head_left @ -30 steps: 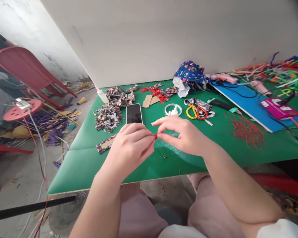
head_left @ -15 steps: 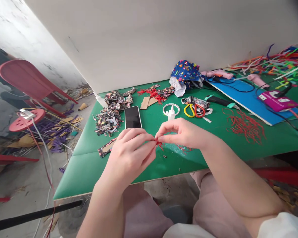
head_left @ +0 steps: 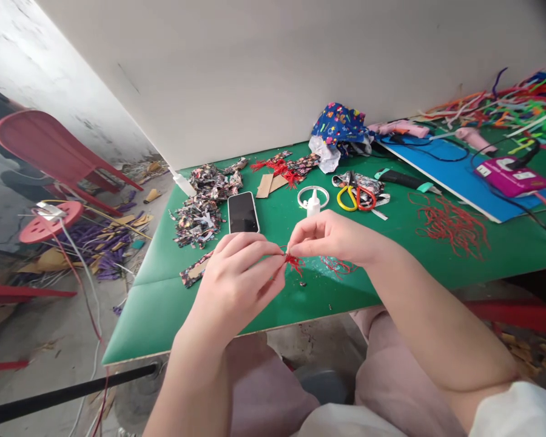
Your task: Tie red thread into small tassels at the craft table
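Between thumb and fingers, my left hand [head_left: 241, 273] pinches a small bunch of red strings [head_left: 293, 263], whose loose ends fan out below the fingertips. The fingertips of my right hand [head_left: 330, 240] are pinched together right at the top of this bunch, and a thin bit of red string shows by them. Beneath my left hand, partly covered, lies a flowered fabric strip with a tan card piece [head_left: 195, 270]. More red strings [head_left: 337, 265] rest on the table under my right hand. A white squeeze bottle [head_left: 313, 203] stands just beyond it, by a white ring [head_left: 304, 193].
On the green table [head_left: 150, 315] lie a phone [head_left: 243, 212], yellow-and-red-handled scissors [head_left: 355, 197], a cutter [head_left: 404, 180], loose red strings [head_left: 455, 227] and fabric scraps [head_left: 200, 221]. Glue guns [head_left: 400, 128], a blue board [head_left: 441, 173] and a magenta power box [head_left: 512, 176] with cords sit right.
My right hand's fingertips have shifted slightly, and the red string ends below my left fingers show more. The view has tilted a little.
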Demonstrator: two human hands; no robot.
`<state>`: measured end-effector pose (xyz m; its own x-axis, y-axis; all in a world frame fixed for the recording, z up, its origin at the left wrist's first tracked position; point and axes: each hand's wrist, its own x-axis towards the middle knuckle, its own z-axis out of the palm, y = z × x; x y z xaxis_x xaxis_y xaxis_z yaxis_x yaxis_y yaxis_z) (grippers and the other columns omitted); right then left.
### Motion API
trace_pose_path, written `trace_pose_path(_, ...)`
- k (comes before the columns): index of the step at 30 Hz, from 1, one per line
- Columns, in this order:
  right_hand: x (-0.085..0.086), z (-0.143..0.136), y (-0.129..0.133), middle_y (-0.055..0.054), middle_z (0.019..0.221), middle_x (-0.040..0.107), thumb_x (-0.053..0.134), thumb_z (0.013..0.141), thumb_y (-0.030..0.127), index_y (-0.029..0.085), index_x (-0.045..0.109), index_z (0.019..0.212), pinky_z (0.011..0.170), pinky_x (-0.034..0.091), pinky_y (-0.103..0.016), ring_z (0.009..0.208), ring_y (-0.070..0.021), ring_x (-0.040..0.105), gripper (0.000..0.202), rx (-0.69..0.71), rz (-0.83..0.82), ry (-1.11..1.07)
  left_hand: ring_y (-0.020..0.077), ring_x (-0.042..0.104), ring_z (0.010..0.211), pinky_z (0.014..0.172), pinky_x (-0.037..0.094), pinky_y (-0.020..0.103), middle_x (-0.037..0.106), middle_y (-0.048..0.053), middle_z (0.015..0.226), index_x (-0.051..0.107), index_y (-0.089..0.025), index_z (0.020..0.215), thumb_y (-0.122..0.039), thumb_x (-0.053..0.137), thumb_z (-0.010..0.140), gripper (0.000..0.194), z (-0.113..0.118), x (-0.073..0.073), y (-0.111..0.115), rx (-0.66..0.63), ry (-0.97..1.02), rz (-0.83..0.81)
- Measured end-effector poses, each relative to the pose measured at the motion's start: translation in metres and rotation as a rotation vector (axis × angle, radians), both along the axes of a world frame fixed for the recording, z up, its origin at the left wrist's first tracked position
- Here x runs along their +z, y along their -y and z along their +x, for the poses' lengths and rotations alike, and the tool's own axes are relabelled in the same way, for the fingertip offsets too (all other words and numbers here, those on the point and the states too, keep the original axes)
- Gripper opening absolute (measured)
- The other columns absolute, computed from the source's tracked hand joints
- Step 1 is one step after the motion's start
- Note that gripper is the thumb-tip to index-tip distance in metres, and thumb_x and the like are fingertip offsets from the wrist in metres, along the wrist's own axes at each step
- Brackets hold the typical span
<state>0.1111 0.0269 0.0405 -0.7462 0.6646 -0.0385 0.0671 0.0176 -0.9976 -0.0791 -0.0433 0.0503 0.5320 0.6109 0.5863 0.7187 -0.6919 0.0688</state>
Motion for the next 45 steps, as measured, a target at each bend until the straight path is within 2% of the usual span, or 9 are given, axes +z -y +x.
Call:
trace_pose_path(4, -0.001, -0.002, -0.001, 0.000, 0.076, 0.066, 0.065, 0.073, 0.028, 0.015, 0.065, 0.078, 0.073, 0.046, -0.026, 0.073, -0.0102, 0.058, 0.014, 0.047, -0.062, -0.022, 0.0166, 0.058, 0.083, 0.075, 0.045, 0.032, 0.068, 0.002, 0.083, 0.062, -0.020, 0.079, -0.011, 0.059, 0.074, 0.010, 0.000, 0.000, 0.000, -0.001, -0.002, 0.009)
trace_pose_path(9, -0.003, -0.003, -0.003, 0.001, 0.070, 0.064, 0.067, 0.071, 0.025, 0.015, 0.064, 0.073, 0.068, 0.045, -0.023, 0.067, -0.0081, 0.057, 0.011, 0.038, -0.099, -0.054, 0.0166, 0.058, 0.082, 0.075, 0.045, 0.033, 0.069, 0.002, 0.084, 0.062, -0.021, 0.079, -0.013, 0.059, 0.075, 0.010, -0.001, -0.001, 0.000, -0.005, -0.003, -0.002)
trace_pose_path(13, -0.001, -0.002, -0.002, 0.001, 0.069, 0.064, 0.066, 0.071, 0.026, 0.015, 0.064, 0.072, 0.065, 0.045, -0.023, 0.065, -0.0083, 0.056, 0.011, 0.005, -0.067, -0.051, 0.0166, 0.059, 0.082, 0.074, 0.046, 0.033, 0.069, 0.002, 0.083, 0.063, -0.021, 0.078, -0.013, 0.059, 0.075, 0.009, -0.001, -0.001, 0.000, -0.007, 0.011, -0.020)
trace_pose_path(16, 0.004, 0.000, 0.002, 0.000, 0.068, 0.064, 0.064, 0.072, 0.028, 0.015, 0.064, 0.073, 0.063, 0.045, -0.024, 0.064, -0.0097, 0.057, 0.013, -0.021, 0.025, 0.001, 0.0162, 0.058, 0.080, 0.073, 0.047, 0.032, 0.068, 0.003, 0.082, 0.063, -0.021, 0.078, -0.014, 0.058, 0.076, 0.009, -0.001, -0.001, -0.001, -0.016, 0.039, -0.054)
trace_pose_path(20, 0.011, 0.001, 0.007, 0.001, 0.069, 0.064, 0.060, 0.074, 0.028, 0.017, 0.064, 0.073, 0.064, 0.045, -0.024, 0.067, -0.0103, 0.057, 0.012, -0.085, 0.235, 0.085, 0.0157, 0.057, 0.077, 0.072, 0.048, 0.032, 0.068, 0.003, 0.081, 0.063, -0.020, 0.076, -0.014, 0.058, 0.076, 0.009, -0.001, 0.000, -0.001, -0.021, 0.073, -0.100)
trace_pose_path(29, 0.013, 0.003, 0.008, -0.001, 0.082, 0.065, 0.060, 0.074, 0.029, 0.018, 0.064, 0.070, 0.076, 0.045, -0.029, 0.078, -0.0132, 0.058, 0.012, -0.124, 0.436, 0.134, 0.0152, 0.057, 0.075, 0.069, 0.049, 0.031, 0.067, 0.004, 0.078, 0.065, -0.019, 0.074, -0.013, 0.057, 0.076, 0.011, 0.000, -0.001, -0.003, 0.008, 0.139, -0.170)
trace_pose_path(31, 0.012, 0.003, 0.007, -0.001, 0.083, 0.065, 0.060, 0.075, 0.030, 0.019, 0.064, 0.071, 0.078, 0.045, -0.030, 0.080, -0.0138, 0.058, 0.013, -0.124, 0.409, 0.131, 0.0148, 0.057, 0.073, 0.067, 0.049, 0.031, 0.067, 0.004, 0.077, 0.065, -0.019, 0.073, -0.013, 0.057, 0.076, 0.011, 0.000, 0.000, -0.004, 0.015, 0.161, -0.162)
trace_pose_path(37, 0.006, 0.003, 0.003, -0.004, 0.087, 0.067, 0.060, 0.076, 0.031, 0.017, 0.064, 0.081, 0.073, 0.048, -0.029, 0.080, -0.0142, 0.060, 0.016, -0.035, 0.132, 0.029, 0.0146, 0.057, 0.074, 0.068, 0.050, 0.031, 0.066, 0.003, 0.077, 0.065, -0.019, 0.074, -0.010, 0.058, 0.073, 0.011, 0.000, 0.001, -0.003, 0.006, 0.204, -0.134)
trace_pose_path(45, 0.004, 0.003, 0.000, -0.001, 0.077, 0.066, 0.063, 0.073, 0.030, 0.016, 0.064, 0.079, 0.069, 0.046, -0.025, 0.072, -0.0110, 0.058, 0.015, -0.029, 0.073, 0.029, 0.0136, 0.058, 0.075, 0.069, 0.050, 0.030, 0.065, 0.002, 0.076, 0.064, -0.019, 0.074, -0.008, 0.059, 0.072, 0.012, -0.003, 0.002, -0.002, 0.015, 0.233, -0.103)
